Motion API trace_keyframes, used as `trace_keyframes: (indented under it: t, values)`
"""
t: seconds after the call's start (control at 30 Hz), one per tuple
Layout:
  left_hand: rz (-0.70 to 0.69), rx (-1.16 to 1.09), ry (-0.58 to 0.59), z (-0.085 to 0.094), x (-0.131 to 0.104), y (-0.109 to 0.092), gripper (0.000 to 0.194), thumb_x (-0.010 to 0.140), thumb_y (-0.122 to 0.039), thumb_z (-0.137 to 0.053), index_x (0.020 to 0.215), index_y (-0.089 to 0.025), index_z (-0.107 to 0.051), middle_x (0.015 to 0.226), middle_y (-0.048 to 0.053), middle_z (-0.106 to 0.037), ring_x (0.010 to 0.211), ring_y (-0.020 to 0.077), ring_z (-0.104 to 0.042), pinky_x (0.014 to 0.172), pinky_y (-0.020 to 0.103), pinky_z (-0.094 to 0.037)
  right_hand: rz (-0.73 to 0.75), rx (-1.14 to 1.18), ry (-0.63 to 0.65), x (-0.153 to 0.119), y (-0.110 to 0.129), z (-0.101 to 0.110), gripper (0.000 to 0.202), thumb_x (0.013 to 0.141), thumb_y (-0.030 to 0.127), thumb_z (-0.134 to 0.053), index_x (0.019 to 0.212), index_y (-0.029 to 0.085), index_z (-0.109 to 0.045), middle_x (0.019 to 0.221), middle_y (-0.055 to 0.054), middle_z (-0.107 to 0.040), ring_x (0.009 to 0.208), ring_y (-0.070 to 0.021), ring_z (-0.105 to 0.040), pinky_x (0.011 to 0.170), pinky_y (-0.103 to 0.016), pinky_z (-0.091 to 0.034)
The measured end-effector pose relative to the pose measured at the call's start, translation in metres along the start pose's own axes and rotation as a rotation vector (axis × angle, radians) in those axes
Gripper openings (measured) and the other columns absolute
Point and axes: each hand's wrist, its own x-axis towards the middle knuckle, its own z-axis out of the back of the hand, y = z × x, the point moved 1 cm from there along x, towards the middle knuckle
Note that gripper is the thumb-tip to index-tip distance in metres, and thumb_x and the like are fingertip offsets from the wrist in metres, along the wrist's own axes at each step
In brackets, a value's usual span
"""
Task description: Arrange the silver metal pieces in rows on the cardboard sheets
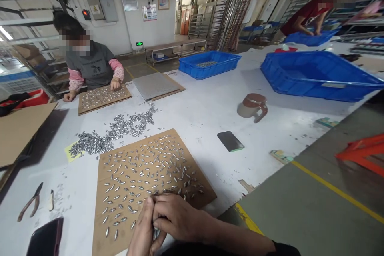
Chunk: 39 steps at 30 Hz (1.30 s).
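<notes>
The left hand [143, 228] grips pieces [156, 233]; the right hand [180, 215] has an indeterminable grip. Pieces are likely light, rigid, slippery: pinch at mid-length.

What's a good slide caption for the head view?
Left hand and right hand meet over a cardboard sheet dotted with small metal pieces, a loose pile beyond.

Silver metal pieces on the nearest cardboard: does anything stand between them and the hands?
Nothing visible does. The left hand and right hand are together over the near part of the cardboard, with uncovered metal pieces lying around them. What lies beneath the hands is hidden.
</notes>
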Motion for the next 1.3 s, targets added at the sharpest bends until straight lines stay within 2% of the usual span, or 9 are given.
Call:
trace_keyframes:
  t: [0.07, 0.2, 0.37, 0.53, 0.63, 0.77, 0.9, 1.13, 1.3]
  values:
    - [0.019, -0.009, -0.034, 0.001, -0.001, 0.001, 0.055, 0.073, -0.055, -0.083, 0.11, -0.016, -0.069, 0.083, 0.002, -0.067, 0.06, 0.0089, -0.055, 0.036, 0.014, -0.025, -0.023, 0.049, -0.01, -0.001, 0.005, -0.001, 0.011, 0.089, 0.019, -0.06, 0.078, 0.021, -0.057, 0.09, -0.002, -0.066, 0.089, -0.0171, -0.061, 0.083, -0.026, -0.046]
    - [0.095, -0.087, -0.107, 0.007, -0.005, 0.003, 0.043, 0.071, -0.044, -0.088, 0.096, -0.02, -0.063, 0.071, -0.004, -0.06, 0.055, 0.0064, -0.053, 0.048, 0.015, -0.039, -0.178, 0.112, -0.162, -0.004, 0.005, 0.0, 0.006, 0.088, 0.017, -0.059, 0.085, 0.022, -0.059, 0.086, 0.0, -0.066, 0.084, -0.0162, -0.06, 0.078, -0.026, -0.044]
    - [0.026, -0.059, 0.159, 0.015, -0.01, 0.004, 0.038, 0.073, -0.04, -0.088, 0.081, -0.017, -0.058, 0.065, -0.004, -0.056, 0.048, 0.0028, -0.042, 0.043, 0.015, -0.025, -0.246, 0.152, -0.297, -0.007, 0.002, -0.001, 0.004, 0.088, 0.02, -0.066, 0.086, 0.022, -0.064, 0.083, 0.001, -0.067, 0.079, -0.0151, -0.061, 0.077, -0.026, -0.045]
    - [0.021, -0.128, 0.157, 0.021, -0.006, 0.006, 0.034, 0.075, -0.037, -0.087, 0.085, -0.016, -0.063, 0.066, -0.003, -0.058, 0.047, 0.0022, -0.043, 0.041, 0.014, -0.028, -0.114, 0.174, -0.291, -0.006, -0.002, 0.006, 0.006, 0.088, 0.021, -0.065, 0.082, 0.022, -0.068, 0.081, 0.0, -0.07, 0.077, -0.0149, -0.062, 0.074, -0.026, -0.048]
    - [0.052, -0.234, 0.08, 0.021, -0.001, 0.0, 0.026, 0.074, -0.022, -0.087, 0.091, -0.013, -0.07, 0.085, 0.005, -0.068, 0.071, 0.0097, -0.065, 0.061, 0.017, -0.051, -0.226, 0.112, -0.354, 0.006, -0.034, 0.037, 0.012, 0.09, 0.025, -0.062, 0.083, 0.021, -0.07, 0.082, -0.001, -0.073, 0.077, -0.0171, -0.066, 0.074, -0.028, -0.05]
    - [0.021, -0.26, -0.001, 0.023, 0.006, -0.007, 0.022, 0.072, -0.003, -0.081, 0.092, -0.009, -0.074, 0.095, 0.012, -0.073, 0.082, 0.0152, -0.069, 0.075, 0.023, -0.057, -0.584, -0.021, -0.464, 0.034, -0.112, 0.106, 0.021, 0.096, 0.024, -0.052, 0.096, 0.02, -0.073, 0.086, -0.005, -0.076, 0.078, -0.0184, -0.069, 0.072, -0.029, -0.054]
    - [0.029, -0.209, -0.022, 0.027, 0.01, -0.005, 0.019, 0.072, -0.004, -0.081, 0.089, -0.011, -0.076, 0.094, 0.011, -0.073, 0.08, 0.015, -0.07, 0.074, 0.022, -0.057, -0.697, -0.343, -0.296, 0.065, -0.171, 0.151, 0.02, 0.093, 0.014, -0.054, 0.095, 0.018, -0.074, 0.089, -0.005, -0.077, 0.086, -0.0162, -0.07, 0.081, -0.024, -0.049]
    - [0.052, -0.165, 0.059, 0.028, 0.015, -0.003, 0.026, 0.067, -0.02, -0.091, 0.087, -0.014, -0.076, 0.086, 0.007, -0.071, 0.07, 0.0102, -0.063, 0.068, 0.019, -0.053, -0.68, -0.415, -0.13, 0.095, -0.196, 0.156, 0.018, 0.089, 0.011, -0.062, 0.09, 0.02, -0.077, 0.097, -0.006, -0.079, 0.093, -0.0175, -0.069, 0.077, -0.022, -0.043]
    - [0.031, -0.159, 0.093, 0.026, 0.014, -0.006, 0.023, 0.073, -0.028, -0.089, 0.087, -0.016, -0.074, 0.086, 0.005, -0.069, 0.071, 0.009, -0.06, 0.068, 0.018, -0.05, -0.693, -0.456, -0.115, 0.097, -0.191, 0.162, 0.021, 0.094, 0.014, -0.059, 0.107, 0.016, -0.075, 0.109, -0.011, -0.076, 0.1, -0.0213, -0.067, 0.08, -0.025, -0.044]
